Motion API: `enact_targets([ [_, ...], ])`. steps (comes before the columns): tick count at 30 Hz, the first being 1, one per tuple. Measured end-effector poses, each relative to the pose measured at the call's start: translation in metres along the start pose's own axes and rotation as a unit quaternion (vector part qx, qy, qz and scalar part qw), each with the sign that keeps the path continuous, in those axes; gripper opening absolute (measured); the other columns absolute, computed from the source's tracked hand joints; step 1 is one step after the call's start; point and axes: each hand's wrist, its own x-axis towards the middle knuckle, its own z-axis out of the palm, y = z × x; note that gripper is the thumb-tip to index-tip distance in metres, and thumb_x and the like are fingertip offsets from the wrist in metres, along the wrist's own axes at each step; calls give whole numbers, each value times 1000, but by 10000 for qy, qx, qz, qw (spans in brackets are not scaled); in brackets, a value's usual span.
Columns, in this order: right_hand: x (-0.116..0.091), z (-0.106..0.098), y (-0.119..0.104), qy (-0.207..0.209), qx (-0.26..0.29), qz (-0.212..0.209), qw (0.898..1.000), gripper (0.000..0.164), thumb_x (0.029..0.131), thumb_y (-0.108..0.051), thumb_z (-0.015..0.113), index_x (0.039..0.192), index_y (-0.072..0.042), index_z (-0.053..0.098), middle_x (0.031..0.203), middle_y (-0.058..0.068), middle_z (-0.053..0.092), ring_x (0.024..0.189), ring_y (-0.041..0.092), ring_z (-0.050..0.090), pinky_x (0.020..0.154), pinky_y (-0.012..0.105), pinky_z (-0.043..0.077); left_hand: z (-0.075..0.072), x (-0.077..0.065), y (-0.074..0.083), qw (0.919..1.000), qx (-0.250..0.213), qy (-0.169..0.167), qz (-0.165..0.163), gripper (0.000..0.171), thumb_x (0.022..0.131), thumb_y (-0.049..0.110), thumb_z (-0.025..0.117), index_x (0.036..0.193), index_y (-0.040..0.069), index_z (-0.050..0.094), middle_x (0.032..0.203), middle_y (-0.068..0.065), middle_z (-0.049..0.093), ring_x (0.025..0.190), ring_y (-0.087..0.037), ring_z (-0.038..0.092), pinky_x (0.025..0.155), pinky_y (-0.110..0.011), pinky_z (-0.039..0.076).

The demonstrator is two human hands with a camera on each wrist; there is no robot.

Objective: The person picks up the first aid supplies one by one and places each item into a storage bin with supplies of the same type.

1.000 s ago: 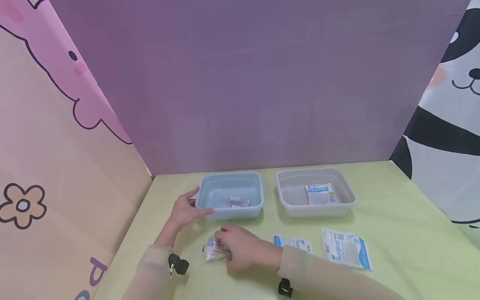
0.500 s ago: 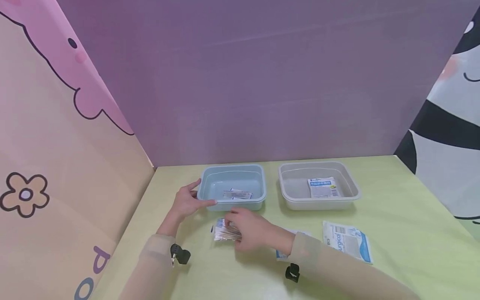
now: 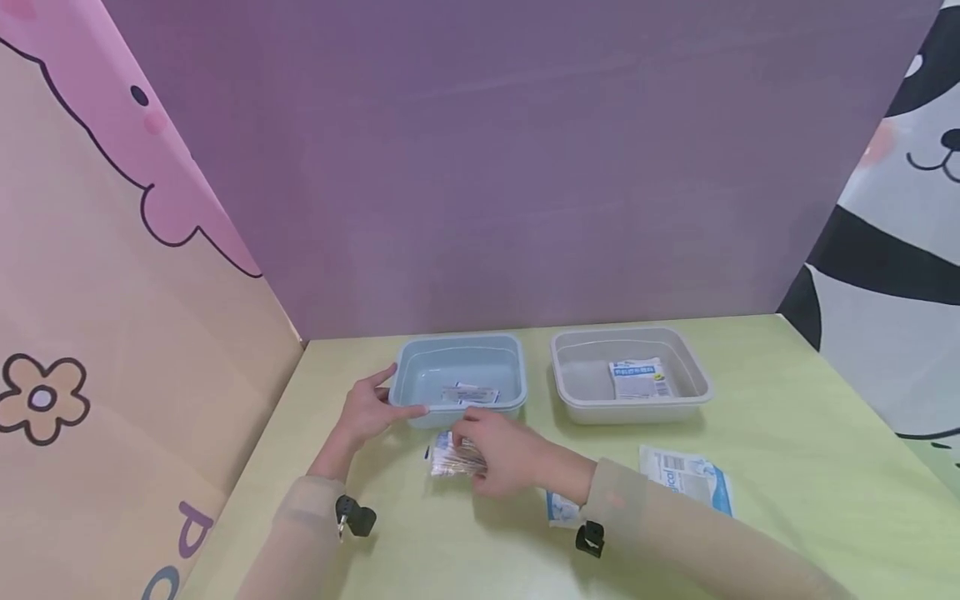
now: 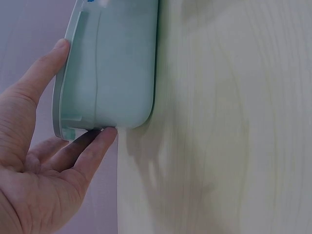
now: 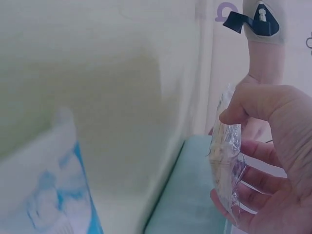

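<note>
My right hand (image 3: 508, 454) pinches a clear plastic pack of cotton swabs (image 3: 448, 458) just in front of the light blue plastic bin (image 3: 422, 365). In the right wrist view the thumb presses one face of the cotton swab pack (image 5: 224, 158), with the fingers behind it. My left hand (image 3: 365, 410) holds the blue bin by its near left corner. In the left wrist view its thumb lies on the rim of the bin (image 4: 124, 73) and its fingers touch the side wall. Small printed packets (image 3: 471, 393) lie inside the bin.
A grey-beige bin (image 3: 592, 367) stands to the right, holding a blue-and-white packet (image 3: 640, 379). Flat "Surgical" packets lie on the table: one (image 3: 686, 475) at the right, another (image 3: 561, 508) partly hidden beneath my right forearm. A purple wall (image 3: 540, 183) rises behind.
My right hand has lifted the pack of cotton swabs from the table and carried it forward and slightly right, toward the blue bin. The left hand keeps its place on the bin.
</note>
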Motion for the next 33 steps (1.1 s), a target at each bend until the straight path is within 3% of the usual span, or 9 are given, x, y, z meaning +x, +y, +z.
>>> enact_targets([
  [14, 3, -35, 7, 109, -240, 143, 9996, 41, 70, -12, 83, 107, -16, 67, 99, -5, 59, 87, 11, 52, 71, 25, 49, -1, -3, 0, 10000, 56, 42, 3, 109, 77, 33, 98, 164, 6, 39, 139, -30, 67, 126, -41, 70, 97, -49, 62],
  [25, 7, -51, 18, 27, -460, 229, 9987, 41, 74, -12, 83, 112, -14, 68, 104, -3, 62, 92, 13, 56, 79, 32, 55, -2, -1, -1, 10000, 55, 41, 37, 110, 75, 33, 99, 164, 5, 40, 137, -29, 69, 125, -40, 71, 96, -46, 62],
  [33, 10, -59, 27, 157, -495, 220, 9984, 42, 71, -10, 83, 111, -12, 68, 100, 0, 61, 85, 13, 53, 70, 29, 51, 0, -2, 0, 9999, 83, 53, 65, 110, 75, 34, 99, 163, 4, 40, 136, -30, 69, 125, -40, 71, 96, -47, 62],
])
